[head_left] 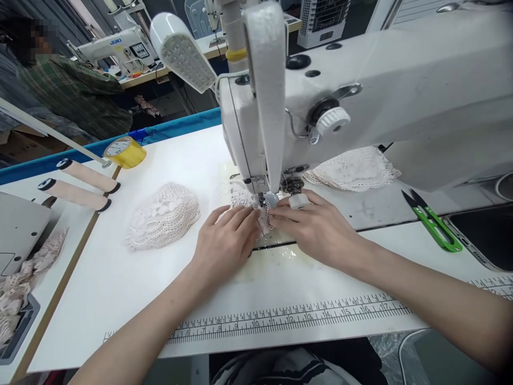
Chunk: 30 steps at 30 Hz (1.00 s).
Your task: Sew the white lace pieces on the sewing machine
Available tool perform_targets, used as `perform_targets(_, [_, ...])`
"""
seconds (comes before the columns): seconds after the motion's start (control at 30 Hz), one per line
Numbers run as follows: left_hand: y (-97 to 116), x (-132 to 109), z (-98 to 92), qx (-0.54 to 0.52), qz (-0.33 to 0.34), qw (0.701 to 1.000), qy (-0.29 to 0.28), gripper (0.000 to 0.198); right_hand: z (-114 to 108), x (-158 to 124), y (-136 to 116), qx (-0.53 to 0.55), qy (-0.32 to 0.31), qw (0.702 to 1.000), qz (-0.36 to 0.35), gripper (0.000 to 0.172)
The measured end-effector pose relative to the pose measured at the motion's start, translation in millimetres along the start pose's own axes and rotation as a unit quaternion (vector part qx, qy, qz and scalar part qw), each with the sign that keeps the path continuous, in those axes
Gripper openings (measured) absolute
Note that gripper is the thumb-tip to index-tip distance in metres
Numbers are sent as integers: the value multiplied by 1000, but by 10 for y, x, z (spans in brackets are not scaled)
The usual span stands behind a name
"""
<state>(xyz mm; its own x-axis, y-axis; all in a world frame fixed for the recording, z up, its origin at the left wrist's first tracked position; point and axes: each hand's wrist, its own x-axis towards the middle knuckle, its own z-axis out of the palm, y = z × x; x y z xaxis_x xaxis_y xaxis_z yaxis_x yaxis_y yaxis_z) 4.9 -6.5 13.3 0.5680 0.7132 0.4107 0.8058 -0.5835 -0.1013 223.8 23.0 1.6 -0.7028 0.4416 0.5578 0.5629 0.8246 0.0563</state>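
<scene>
A white sewing machine (pixel 385 101) stands before me, its needle area right above a small piece of lace (pixel 264 220). My left hand (pixel 226 235) presses on the lace from the left, fingers close together and curved. From the right, my right hand (pixel 320 227) pinches the lace's edge with its fingertips beside the presser foot. Fingers and machine head hide part of the lace. Left of my hands lies a stack of lace pieces (pixel 163 216); another lace stack (pixel 355 170) lies behind the machine's needle end, under the arm.
Green thread snips (pixel 435 222) and a phone (pixel 484 235) lie at right. Two thread spools (pixel 76 195) and a yellow tape roll (pixel 126 152) are at left. A printed ruler (pixel 288 321) runs along the front edge. A person (pixel 72 91) sits near another sewing machine (pixel 120 51).
</scene>
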Motion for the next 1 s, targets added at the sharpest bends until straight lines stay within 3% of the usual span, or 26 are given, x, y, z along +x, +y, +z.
perform_targets(0.1, [43, 17, 17, -3, -16, 1000, 24, 26, 3, -1, -9, -5, -2, 1000, 2, 41])
perform_targets(0.17, [38, 19, 30, -31, 8, 999, 32, 29, 3, 1, -13, -9, -5, 1000, 4, 40])
perform_targets(0.3, [42, 13, 74, -59, 57, 997, 4, 31, 12, 5, -5, -12, -9, 1000, 6, 39])
perform_targets(0.73, [130, -17, 135, 6, 53, 998, 18, 33, 30, -7, 16, -4, -39, 999, 10, 39])
perform_targets(1.0, [131, -26, 126, -12, 41, 999, 21, 35, 11, 8, -11, 4, -47, 999, 21, 34])
